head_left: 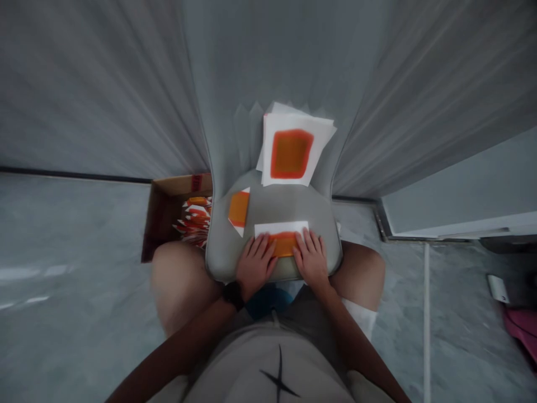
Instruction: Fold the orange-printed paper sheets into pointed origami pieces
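Observation:
On the front of a grey chair seat lies a sheet of paper, white along its far strip and orange nearer me; it looks folded over. My left hand rests flat on its left end, fingers stretched forward. Over the right end lies my right hand, its fingers spread. Both palms hide the sheet's lower corners. To the left sits a folded orange-and-white paper piece with slanted corners. Farther back, a stack of white sheets with an orange square printed on top leans against the backrest.
Left of the chair, an open cardboard box on the floor holds several folded orange-and-white papers. Grey curtains hang behind. My knees flank the seat. A white object and a pink item lie at far right.

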The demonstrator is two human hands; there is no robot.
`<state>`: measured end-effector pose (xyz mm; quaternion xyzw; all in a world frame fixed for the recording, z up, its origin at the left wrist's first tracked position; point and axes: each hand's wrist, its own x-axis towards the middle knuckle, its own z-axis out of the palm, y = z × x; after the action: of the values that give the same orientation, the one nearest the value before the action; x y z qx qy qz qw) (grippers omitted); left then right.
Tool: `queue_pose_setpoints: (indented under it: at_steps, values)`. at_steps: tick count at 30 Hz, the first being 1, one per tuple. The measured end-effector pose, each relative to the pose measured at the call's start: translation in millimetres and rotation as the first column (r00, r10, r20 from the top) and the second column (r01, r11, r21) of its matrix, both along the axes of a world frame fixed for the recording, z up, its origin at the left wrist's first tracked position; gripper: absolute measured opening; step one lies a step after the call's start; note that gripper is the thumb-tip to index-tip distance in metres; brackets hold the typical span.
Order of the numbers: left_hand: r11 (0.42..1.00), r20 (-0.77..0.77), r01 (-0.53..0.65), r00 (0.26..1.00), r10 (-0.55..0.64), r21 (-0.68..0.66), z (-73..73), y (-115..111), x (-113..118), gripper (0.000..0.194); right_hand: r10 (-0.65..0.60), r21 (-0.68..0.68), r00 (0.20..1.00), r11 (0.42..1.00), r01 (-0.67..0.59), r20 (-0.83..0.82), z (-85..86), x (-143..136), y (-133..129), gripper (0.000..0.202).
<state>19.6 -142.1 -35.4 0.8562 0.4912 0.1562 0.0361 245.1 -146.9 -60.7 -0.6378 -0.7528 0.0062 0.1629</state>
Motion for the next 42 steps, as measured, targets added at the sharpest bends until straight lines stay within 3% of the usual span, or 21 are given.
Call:
queue_pose_setpoints:
  at_steps: [16, 30, 33, 36, 39, 42]
  values:
    - [1.000, 0.000, 0.004, 1.000, -0.004, -0.008, 1.4, -1, 1, 0.054, -0.032, 0.034, 0.999, 0.999, 0.031, 0.012, -6.1, -1, 0, 0.052]
    - [0.998, -0.059, 0.022, 0.998, -0.025, -0.051, 6.8, -5, -5, 0.067, 0.009, -0.065, 0.993, 0.998, -0.001, 0.117, 8.1, 0, 0, 0.058]
    - [0.999, -0.062, 0.023, 0.998, -0.026, -0.044, 4.9, -5, -5, 0.068, -0.007, -0.028, 0.995, 1.000, 0.009, 0.100, 19.4, -12, -4, 0.060]
    - [0.998, -0.063, 0.043, 0.997, -0.046, -0.041, 1.7, -4, -6, 0.073, 0.076, -0.007, 0.996, 0.997, -0.076, 0.045, 28.6, -42, -14, 0.064]
    - [0.998, -0.057, 0.059, 0.997, -0.061, -0.025, -0.4, -4, -6, 0.072, 0.192, -0.057, 0.981, 0.979, -0.193, -0.037, 23.4, -62, -26, 0.068]
    - [0.999, -0.029, 0.046, 0.999, -0.046, 0.009, 0.4, -5, -4, 0.073, 0.158, -0.091, 0.987, 0.983, -0.161, -0.040, 9.2, -47, -35, 0.072]
